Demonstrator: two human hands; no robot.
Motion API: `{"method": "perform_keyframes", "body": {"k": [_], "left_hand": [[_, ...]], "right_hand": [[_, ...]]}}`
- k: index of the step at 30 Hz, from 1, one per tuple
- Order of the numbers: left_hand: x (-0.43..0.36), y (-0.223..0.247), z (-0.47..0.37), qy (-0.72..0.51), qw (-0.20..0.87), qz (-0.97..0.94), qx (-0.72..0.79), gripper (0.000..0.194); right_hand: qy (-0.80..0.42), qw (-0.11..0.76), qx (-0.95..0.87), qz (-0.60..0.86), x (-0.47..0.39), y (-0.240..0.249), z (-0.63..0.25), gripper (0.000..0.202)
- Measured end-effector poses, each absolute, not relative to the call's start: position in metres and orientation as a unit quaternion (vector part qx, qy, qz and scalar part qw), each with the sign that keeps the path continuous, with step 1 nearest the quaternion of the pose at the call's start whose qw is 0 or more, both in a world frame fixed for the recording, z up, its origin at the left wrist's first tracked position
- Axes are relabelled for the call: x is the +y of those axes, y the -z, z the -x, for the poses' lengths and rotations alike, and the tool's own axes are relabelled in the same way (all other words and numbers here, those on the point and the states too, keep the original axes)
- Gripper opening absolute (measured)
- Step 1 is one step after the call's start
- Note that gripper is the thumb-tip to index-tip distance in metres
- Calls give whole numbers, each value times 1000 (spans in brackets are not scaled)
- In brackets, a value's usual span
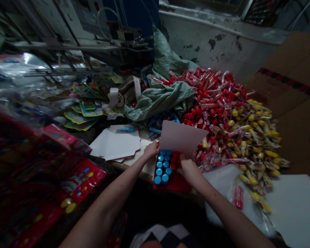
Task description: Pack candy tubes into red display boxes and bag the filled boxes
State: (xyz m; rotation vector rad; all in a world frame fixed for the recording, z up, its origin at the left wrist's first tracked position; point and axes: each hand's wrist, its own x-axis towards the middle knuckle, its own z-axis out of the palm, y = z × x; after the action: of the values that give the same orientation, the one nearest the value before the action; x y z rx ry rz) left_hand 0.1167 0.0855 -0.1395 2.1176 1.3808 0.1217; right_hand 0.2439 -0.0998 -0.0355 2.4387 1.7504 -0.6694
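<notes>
A display box [184,136] stands in front of me with its white lid flap raised. Inside it, blue-capped tubes [159,172] stand upright in rows on the left, with red-capped tubes [173,160] beside them. The box's front right part shows bare red. My left hand [151,150] is closed at the box's left rear side; a bit of red shows by its fingertips, too small to name. My right hand [189,169] reaches into the right side, fingers closed around a red-capped tube that they partly hide.
A large heap of red-capped tubes [209,93] and yellow-capped tubes [260,127] lies to the right, beside a cardboard carton [294,113]. White card sheets [116,144] lie left of the box. Green sacking [160,100] and a tape dispenser [121,94] are behind. Printed red packs [80,179] are stacked at left.
</notes>
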Motion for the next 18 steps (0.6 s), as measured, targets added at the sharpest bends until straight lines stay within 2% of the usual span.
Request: {"method": "perform_keyframes", "body": {"k": [4, 7, 9, 12, 15, 18], "left_hand": [[79, 136, -106, -66, 335, -763, 549, 36], [69, 131, -95, -111, 375, -732, 559, 31], [60, 123, -85, -151, 410, -705, 558, 34], [39, 101, -65, -214, 455, -668, 548, 42], [6, 72, -47, -284, 510, -625, 518, 47], [-40, 46, -42, -327, 652, -521, 443, 45]], "right_hand": [[219, 38, 569, -792, -102, 33, -245, 43], [207, 45, 582, -785, -104, 37, -232, 32], [195, 49, 594, -779, -106, 43, -225, 26], [187, 30, 597, -780, -113, 54, -228, 28], [194, -67, 569, -796, -126, 58, -240, 36], [231, -275, 532, -767, -144, 50, -237, 29]]}}
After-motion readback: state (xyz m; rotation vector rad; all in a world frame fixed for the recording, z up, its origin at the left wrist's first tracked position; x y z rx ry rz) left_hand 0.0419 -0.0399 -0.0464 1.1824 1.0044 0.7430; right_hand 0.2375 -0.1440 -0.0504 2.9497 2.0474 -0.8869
